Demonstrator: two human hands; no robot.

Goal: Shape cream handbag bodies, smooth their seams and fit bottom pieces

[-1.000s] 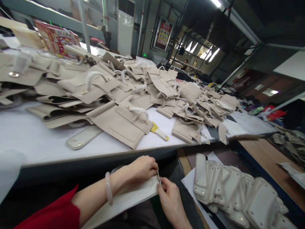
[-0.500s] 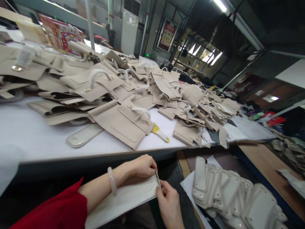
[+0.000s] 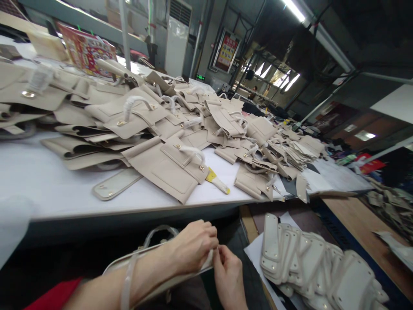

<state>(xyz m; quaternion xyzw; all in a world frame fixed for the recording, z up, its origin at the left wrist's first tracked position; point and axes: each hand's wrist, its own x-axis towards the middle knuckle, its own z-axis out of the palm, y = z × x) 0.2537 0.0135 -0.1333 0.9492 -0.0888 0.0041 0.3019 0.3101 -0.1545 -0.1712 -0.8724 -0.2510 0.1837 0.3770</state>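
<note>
1. Left hand (image 3: 200,244): fingers curled, pinching bag (image 3: 176,280) edge.
2. Right hand (image 3: 228,273): thumb and fingers pinched on same end, close beside left.
3. Bag: under left forearm, before surface (image 3: 64,193).
4. Flat panels (image 3: 300,254) piled right.

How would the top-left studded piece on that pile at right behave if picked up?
The studded piece would probably stay fairly stiff, since it lies flat. It may be light, being thin. Overlapping pieces beside it might slide, as they're loosely fanned.
</note>
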